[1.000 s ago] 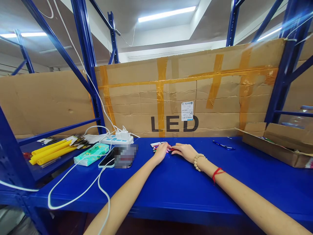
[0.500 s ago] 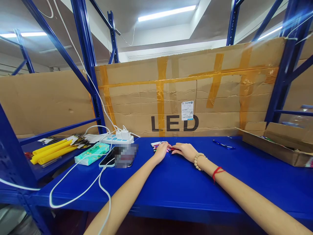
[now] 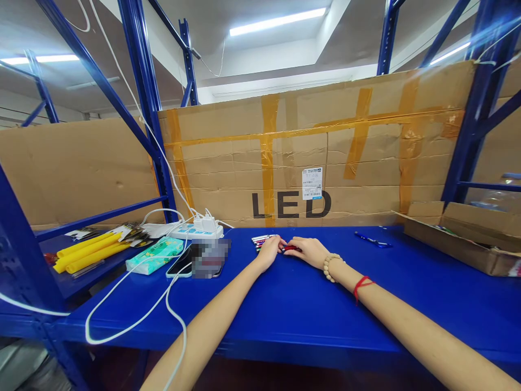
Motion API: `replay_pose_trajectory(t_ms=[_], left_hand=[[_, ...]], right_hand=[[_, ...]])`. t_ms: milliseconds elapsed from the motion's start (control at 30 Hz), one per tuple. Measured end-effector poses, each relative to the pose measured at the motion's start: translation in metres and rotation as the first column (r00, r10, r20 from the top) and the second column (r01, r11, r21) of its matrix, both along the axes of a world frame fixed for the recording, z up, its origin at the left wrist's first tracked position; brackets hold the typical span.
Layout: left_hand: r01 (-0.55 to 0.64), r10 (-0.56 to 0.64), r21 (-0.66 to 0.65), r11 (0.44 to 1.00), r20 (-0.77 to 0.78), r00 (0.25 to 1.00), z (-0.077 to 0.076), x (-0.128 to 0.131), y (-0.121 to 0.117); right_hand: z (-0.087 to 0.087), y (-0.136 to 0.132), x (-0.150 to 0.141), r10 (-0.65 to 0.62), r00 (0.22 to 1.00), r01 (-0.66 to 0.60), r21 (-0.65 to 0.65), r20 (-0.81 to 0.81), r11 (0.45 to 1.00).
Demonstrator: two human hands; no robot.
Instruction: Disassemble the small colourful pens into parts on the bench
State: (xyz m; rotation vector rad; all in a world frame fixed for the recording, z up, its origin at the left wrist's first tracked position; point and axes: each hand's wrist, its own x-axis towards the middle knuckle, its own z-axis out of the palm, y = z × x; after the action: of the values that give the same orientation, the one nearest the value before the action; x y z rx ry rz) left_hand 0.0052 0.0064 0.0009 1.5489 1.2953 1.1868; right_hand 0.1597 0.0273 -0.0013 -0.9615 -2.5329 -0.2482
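A bundle of slim pens (image 3: 260, 239) with silvery ends lies side by side on the blue shelf. My left hand (image 3: 271, 253) is closed over their right part, hiding much of them. Right beside it, my right hand (image 3: 310, 252) has its fingers closed round a dark red pen (image 3: 291, 248), low over the shelf. The fingertips of both hands nearly meet, and which of them touch the red pen's left end cannot be made out. Apart from these, a blue pen (image 3: 372, 239) rests on the shelf to the right of my right hand.
An open cardboard box (image 3: 451, 239) stands at the right. To the left lie a phone (image 3: 179, 265), a tissue pack (image 3: 154, 255), yellow tubes (image 3: 91, 252) and a power strip (image 3: 199, 232). A white cable (image 3: 122, 330) loops across the shelf (image 3: 309, 320). Cardboard (image 3: 228, 174) walls the back.
The red pen shows a little more between the fingers of my right hand. Otherwise both hands stay in nearly the same place, and the view shifts very slightly.
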Motion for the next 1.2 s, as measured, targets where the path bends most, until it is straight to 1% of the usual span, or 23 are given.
replay_pose_trajectory(t_ms=[133,400,600,767,900,1000,1100,1200], left_hand=[[-0.002,0.002,-0.005,1.000,0.009,1.000,0.000,0.000,0.000],[0.000,0.000,0.002,1.000,0.033,0.999,-0.002,0.000,0.003],[0.005,-0.003,-0.024,1.000,0.075,0.997,-0.003,-0.001,0.007],[0.012,-0.012,0.008,1.000,0.053,0.999,-0.003,-0.004,0.006],[0.025,-0.023,0.066,0.998,-0.025,0.999,-0.004,-0.004,0.005],[0.047,-0.028,0.120,0.992,-0.150,0.988,-0.004,-0.002,0.002],[0.070,-0.015,0.170,0.983,-0.302,0.953,-0.004,0.001,-0.002],[0.119,-0.012,0.225,0.967,-0.429,0.903,-0.004,0.002,-0.006]], right_hand=[[-0.001,0.002,0.000,0.000,1.000,0.000,0.017,0.003,1.000],[-0.004,0.006,0.003,-0.004,0.996,0.005,0.013,-0.092,1.000],[0.001,-0.001,0.001,0.012,0.995,-0.015,-0.026,-0.098,1.000],[0.003,-0.003,-0.002,-0.005,0.990,-0.003,-0.058,-0.144,0.998],[0.000,0.001,0.000,0.035,0.988,-0.046,-0.072,-0.150,0.996],[-0.002,0.004,0.000,0.078,0.985,-0.092,-0.085,-0.156,0.992],[-0.002,0.004,0.000,0.109,0.980,-0.124,-0.085,-0.167,0.989],[-0.004,0.005,0.001,0.076,0.979,-0.096,-0.098,-0.188,0.991]])
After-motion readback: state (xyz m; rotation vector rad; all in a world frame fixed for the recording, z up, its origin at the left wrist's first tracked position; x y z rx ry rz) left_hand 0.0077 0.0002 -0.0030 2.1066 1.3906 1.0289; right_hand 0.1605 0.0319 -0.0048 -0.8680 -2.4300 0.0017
